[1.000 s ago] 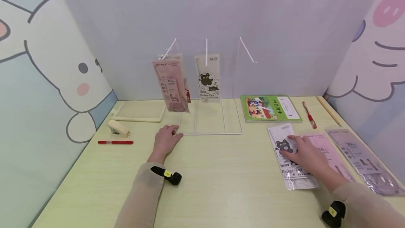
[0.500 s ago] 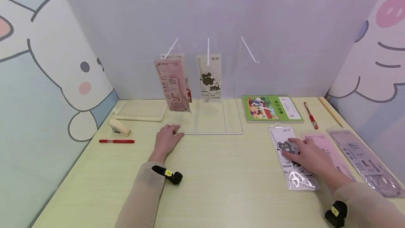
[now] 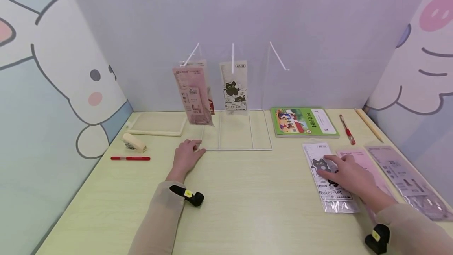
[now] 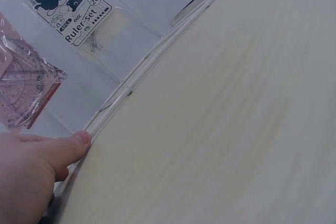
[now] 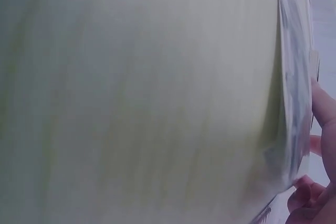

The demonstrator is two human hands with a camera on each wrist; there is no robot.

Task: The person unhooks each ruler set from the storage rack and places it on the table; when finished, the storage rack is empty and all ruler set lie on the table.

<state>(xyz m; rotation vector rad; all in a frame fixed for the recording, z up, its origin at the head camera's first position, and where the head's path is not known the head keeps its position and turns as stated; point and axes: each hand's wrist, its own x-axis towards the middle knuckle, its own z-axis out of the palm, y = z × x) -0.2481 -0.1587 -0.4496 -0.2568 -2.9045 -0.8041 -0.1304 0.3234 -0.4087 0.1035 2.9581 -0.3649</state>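
Observation:
My left hand (image 3: 185,157) holds the front left corner of a white wire display rack (image 3: 235,150); in the left wrist view the thumb (image 4: 73,148) lies against the wire. My right hand (image 3: 348,174) rests on a clear-bagged ruler set (image 3: 336,195) printed with black cats. Thumb and forefinger lie spread on its face, a gap between their tips. The right wrist view shows its edge and part of the hand (image 5: 323,150). From the rack's left hook hangs a pink ruler pack (image 3: 194,97), with more packs behind it. Another cat ruler set (image 3: 234,87) hangs in the middle.
Right of the right hand lie a pink ruler pack (image 3: 357,158) and a purplish one (image 3: 400,172). Behind are a green book (image 3: 304,122), a red pen (image 3: 347,130) and a wooden stick (image 3: 369,125). A cream frame (image 3: 155,133), stapler (image 3: 133,143) and red pen (image 3: 130,158) lie left.
The cat ruler set on the table has shifted very slightly to the right under my right hand. The left hand stays at the rack's corner; the head view has shifted a little.

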